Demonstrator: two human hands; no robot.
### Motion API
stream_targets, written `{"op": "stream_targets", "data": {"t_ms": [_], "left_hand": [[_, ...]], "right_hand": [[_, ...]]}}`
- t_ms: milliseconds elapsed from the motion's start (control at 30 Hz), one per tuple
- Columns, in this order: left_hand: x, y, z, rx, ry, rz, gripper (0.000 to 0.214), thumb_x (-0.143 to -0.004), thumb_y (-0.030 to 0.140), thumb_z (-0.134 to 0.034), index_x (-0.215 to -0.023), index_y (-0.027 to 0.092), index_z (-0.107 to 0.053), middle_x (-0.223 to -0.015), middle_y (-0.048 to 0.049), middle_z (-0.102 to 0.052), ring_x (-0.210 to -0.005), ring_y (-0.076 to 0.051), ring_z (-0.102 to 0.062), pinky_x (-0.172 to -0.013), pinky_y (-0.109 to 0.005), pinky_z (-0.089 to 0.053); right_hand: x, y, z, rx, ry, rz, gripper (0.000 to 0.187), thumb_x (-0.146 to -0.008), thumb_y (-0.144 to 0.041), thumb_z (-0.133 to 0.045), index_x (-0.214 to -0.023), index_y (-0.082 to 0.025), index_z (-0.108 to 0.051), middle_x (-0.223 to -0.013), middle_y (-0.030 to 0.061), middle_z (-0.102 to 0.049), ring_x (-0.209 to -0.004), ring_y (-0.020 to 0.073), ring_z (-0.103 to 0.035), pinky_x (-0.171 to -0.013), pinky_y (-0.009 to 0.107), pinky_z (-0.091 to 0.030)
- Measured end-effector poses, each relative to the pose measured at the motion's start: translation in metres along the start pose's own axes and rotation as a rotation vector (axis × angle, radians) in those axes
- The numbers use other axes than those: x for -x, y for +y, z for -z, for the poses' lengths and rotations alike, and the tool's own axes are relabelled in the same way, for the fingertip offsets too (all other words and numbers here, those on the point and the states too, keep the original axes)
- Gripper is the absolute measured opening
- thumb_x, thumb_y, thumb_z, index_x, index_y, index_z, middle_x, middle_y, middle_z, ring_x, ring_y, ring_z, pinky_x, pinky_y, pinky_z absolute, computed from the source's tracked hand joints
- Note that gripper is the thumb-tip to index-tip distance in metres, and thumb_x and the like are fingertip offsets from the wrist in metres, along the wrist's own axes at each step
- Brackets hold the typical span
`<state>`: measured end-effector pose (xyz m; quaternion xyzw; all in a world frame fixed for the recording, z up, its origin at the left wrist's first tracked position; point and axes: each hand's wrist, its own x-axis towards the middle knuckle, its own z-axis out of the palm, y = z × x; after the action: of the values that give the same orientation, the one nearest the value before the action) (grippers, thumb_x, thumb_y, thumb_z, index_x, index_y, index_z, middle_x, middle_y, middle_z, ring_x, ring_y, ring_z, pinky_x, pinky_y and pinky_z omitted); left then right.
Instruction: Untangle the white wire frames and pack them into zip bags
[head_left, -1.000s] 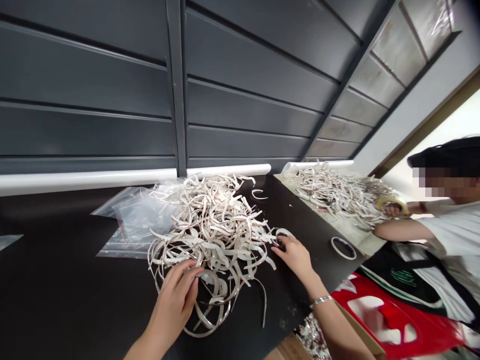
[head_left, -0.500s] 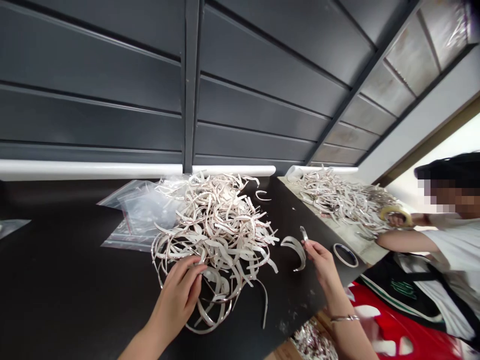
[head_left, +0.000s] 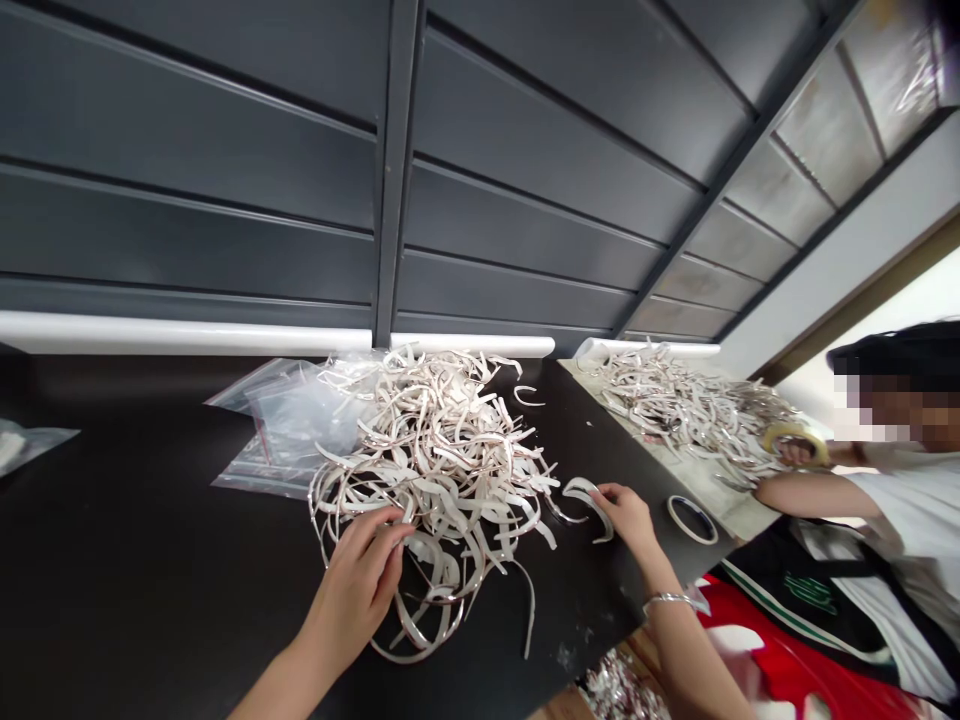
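Observation:
A tangled pile of curved white strips with shiny silvery edges [head_left: 450, 430] covers the middle of the dark table. At its front left edge, my left hand [head_left: 364, 570] is closed, thumb and fingers pinched at the end of a strip. To the right of the pile, my right hand [head_left: 628, 518] is closed at a small group of curved strips [head_left: 583, 492] lying on the table. Its fingertips pinch the upper right part of that group, though the exact grip is partly hidden.
Clear zip bags [head_left: 289, 425] lie left of the pile, another bag [head_left: 37, 445] farther left. A tape roll [head_left: 691, 520] rests near the table's right edge. Beyond, a co-worker's hand [head_left: 799, 452] is by a yellow tape roll [head_left: 817, 440] and a second strip pile [head_left: 690, 400]. Silvery scraps [head_left: 619, 688] lie below.
My right hand has moved slightly left and down onto the small group of strips; the short piece that stuck up from its fingers no longer shows there. My left hand stays nearly still.

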<state>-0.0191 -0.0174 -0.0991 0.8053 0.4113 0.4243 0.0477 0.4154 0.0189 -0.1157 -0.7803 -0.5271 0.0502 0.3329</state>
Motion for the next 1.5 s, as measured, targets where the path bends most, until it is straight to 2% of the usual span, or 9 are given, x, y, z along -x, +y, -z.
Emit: {"op": "stream_targets", "data": {"t_ms": [100,267,367,567,800,900,1100,1267,1500], "left_hand": [[0.001,0.000,0.000,-0.005,-0.002,0.001,0.022,-0.089,0.013,-0.044,-0.105,0.021,-0.056,-0.107,-0.0090,-0.056,-0.101,-0.022,-0.057,-0.086,-0.036,-0.049],[0.002,-0.001,0.001,-0.002,-0.034,0.008,0.021,-0.089,0.013,-0.044,-0.106,0.020,-0.055,-0.108,-0.0097,-0.054,-0.103,-0.023,-0.055,-0.087,-0.036,-0.048],[0.002,-0.001,0.001,0.004,-0.044,0.005,0.022,-0.089,0.012,-0.044,-0.107,0.019,-0.054,-0.109,-0.0100,-0.053,-0.104,-0.023,-0.054,-0.088,-0.036,-0.047],[0.002,-0.001,-0.001,0.009,-0.034,0.021,0.021,-0.089,0.012,-0.044,-0.106,0.019,-0.055,-0.108,-0.0095,-0.054,-0.103,-0.022,-0.054,-0.088,-0.035,-0.046],[0.002,0.000,-0.001,0.024,-0.036,0.025,0.021,-0.089,0.013,-0.044,-0.106,0.019,-0.056,-0.108,-0.0092,-0.054,-0.103,-0.022,-0.054,-0.088,-0.035,-0.046],[0.002,0.001,0.000,0.034,-0.047,0.024,0.021,-0.089,0.013,-0.045,-0.106,0.020,-0.055,-0.108,-0.0091,-0.054,-0.103,-0.022,-0.054,-0.088,-0.035,-0.046],[0.002,0.004,0.003,0.045,-0.049,0.039,0.021,-0.090,0.012,-0.042,-0.106,0.020,-0.055,-0.107,-0.0088,-0.055,-0.102,-0.021,-0.055,-0.087,-0.035,-0.047],[0.002,0.005,0.002,0.041,-0.063,0.045,0.021,-0.090,0.013,-0.042,-0.105,0.019,-0.056,-0.106,-0.0093,-0.056,-0.100,-0.021,-0.056,-0.086,-0.034,-0.048],[0.004,0.000,-0.004,0.055,-0.072,0.096,0.021,-0.089,0.013,-0.043,-0.102,0.020,-0.057,-0.104,-0.0088,-0.058,-0.098,-0.021,-0.058,-0.086,-0.034,-0.049]], "right_hand": [[-0.003,0.000,-0.001,0.014,0.014,0.026,0.025,-0.067,-0.044,-0.060,-0.060,-0.021,-0.064,-0.056,0.0026,-0.063,-0.053,0.0211,-0.058,-0.054,0.030,-0.040],[0.009,-0.006,0.001,-0.029,0.166,0.081,0.045,-0.080,-0.056,-0.043,-0.089,-0.016,-0.062,-0.078,0.0101,-0.069,-0.067,0.0227,-0.063,-0.064,0.032,-0.046],[0.011,-0.006,0.001,-0.042,0.185,0.108,0.048,-0.082,-0.058,-0.041,-0.091,-0.015,-0.061,-0.081,0.0112,-0.069,-0.070,0.0225,-0.063,-0.066,0.032,-0.048],[0.008,-0.006,-0.006,0.013,0.064,0.185,0.044,-0.081,-0.053,-0.044,-0.088,-0.015,-0.066,-0.080,0.0104,-0.068,-0.065,0.0229,-0.061,-0.064,0.036,-0.047],[0.026,-0.024,-0.023,0.032,-0.131,0.410,0.023,-0.068,-0.047,-0.066,-0.072,-0.024,-0.069,-0.097,0.0061,-0.066,-0.093,0.0279,-0.057,-0.084,0.041,-0.043],[0.028,-0.029,-0.027,0.023,-0.081,0.414,0.027,-0.077,-0.044,-0.057,-0.064,-0.021,-0.064,-0.088,0.0088,-0.064,-0.086,0.0276,-0.058,-0.081,0.044,-0.044],[0.027,-0.060,-0.024,-0.061,0.056,0.465,0.025,-0.086,-0.036,-0.046,-0.092,-0.018,-0.062,-0.096,0.0129,-0.062,-0.096,0.0277,-0.056,-0.085,0.044,-0.044],[-0.010,-0.111,-0.032,-0.085,-0.008,0.533,0.024,-0.089,-0.033,-0.045,-0.097,-0.018,-0.063,-0.102,0.0099,-0.062,-0.100,0.0229,-0.057,-0.090,0.038,-0.045],[-0.124,-0.180,-0.083,0.103,-0.295,0.510,0.022,-0.093,-0.028,-0.053,-0.110,-0.016,-0.058,-0.111,0.0073,-0.061,-0.094,0.0186,-0.061,-0.082,0.039,-0.051]]}}
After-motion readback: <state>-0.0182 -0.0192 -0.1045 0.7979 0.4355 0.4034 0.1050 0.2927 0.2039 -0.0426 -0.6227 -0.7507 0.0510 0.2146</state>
